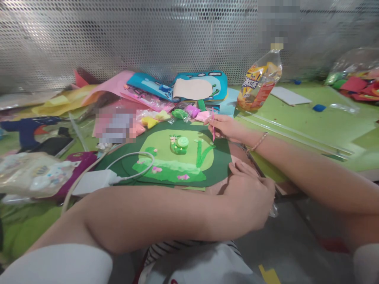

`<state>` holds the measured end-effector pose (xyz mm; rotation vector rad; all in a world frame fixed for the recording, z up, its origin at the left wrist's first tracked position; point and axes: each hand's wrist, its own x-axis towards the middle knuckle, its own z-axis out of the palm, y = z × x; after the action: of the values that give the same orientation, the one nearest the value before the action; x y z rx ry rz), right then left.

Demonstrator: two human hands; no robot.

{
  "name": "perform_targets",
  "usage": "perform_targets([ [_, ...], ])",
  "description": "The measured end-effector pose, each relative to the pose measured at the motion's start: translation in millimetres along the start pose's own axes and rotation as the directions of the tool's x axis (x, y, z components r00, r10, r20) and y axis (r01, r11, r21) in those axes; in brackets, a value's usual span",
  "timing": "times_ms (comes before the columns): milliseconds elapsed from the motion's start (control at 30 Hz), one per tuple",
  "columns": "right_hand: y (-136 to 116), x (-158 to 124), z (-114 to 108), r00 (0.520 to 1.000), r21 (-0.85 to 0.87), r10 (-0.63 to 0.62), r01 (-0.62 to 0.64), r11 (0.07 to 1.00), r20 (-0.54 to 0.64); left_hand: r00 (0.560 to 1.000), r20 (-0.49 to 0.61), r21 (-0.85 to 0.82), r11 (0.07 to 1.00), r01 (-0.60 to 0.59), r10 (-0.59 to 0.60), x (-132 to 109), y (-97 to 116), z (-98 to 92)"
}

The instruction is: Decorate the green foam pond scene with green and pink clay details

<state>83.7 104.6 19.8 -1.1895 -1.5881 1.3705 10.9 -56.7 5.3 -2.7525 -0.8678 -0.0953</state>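
Note:
My right hand [223,127] pinches a thin pink modelling tool [213,125], upright at the right edge of a clay picture. The picture has a dark green card [220,159] and a light green panel [160,144]. On it sit a green clay snail [179,145], green clay blades [201,153] and a grass strip with pink flowers [168,171]. My left hand [250,195] lies bent at the near right corner, its fingers curled. A scrap of clear plastic [274,210] peeks out beside it; what the fingers hold is hidden.
Soft clay packets [179,114] lie behind the picture. A snack bag [259,85] stands at the back right, near clear rods [299,134]. A white charger [94,181] with its cable overlaps the card's left side. A blue glue gun [26,128] lies at left.

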Motion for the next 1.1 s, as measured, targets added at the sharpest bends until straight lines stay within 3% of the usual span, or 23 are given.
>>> perform_targets([
  [200, 2.3, 0.1, 0.9, 0.996, -0.022, -0.03, 0.032, 0.999, 0.084, 1.0, 0.01, 0.029, 0.999, -0.013, 0.013, 0.2, -0.8, 0.0],
  [500, 2.5, -0.6, 0.7, 0.99, -0.092, -0.076, 0.088, 0.992, 0.12, 1.0, -0.019, 0.061, 0.998, -0.008, 0.009, -0.7, 0.8, 6.4],
  [667, 2.6, -0.8, 1.1, 0.982, -0.124, -0.113, 0.132, 0.983, 0.152, 1.0, 0.017, 0.055, 0.998, -0.017, 0.016, 0.2, 0.3, 4.0],
  [1100, -1.5, -3.3, 3.1, 0.989, -0.094, -0.092, 0.103, 0.99, 0.114, 1.0, 0.011, 0.036, 0.999, -0.009, 0.009, -1.3, -0.1, -0.6],
])
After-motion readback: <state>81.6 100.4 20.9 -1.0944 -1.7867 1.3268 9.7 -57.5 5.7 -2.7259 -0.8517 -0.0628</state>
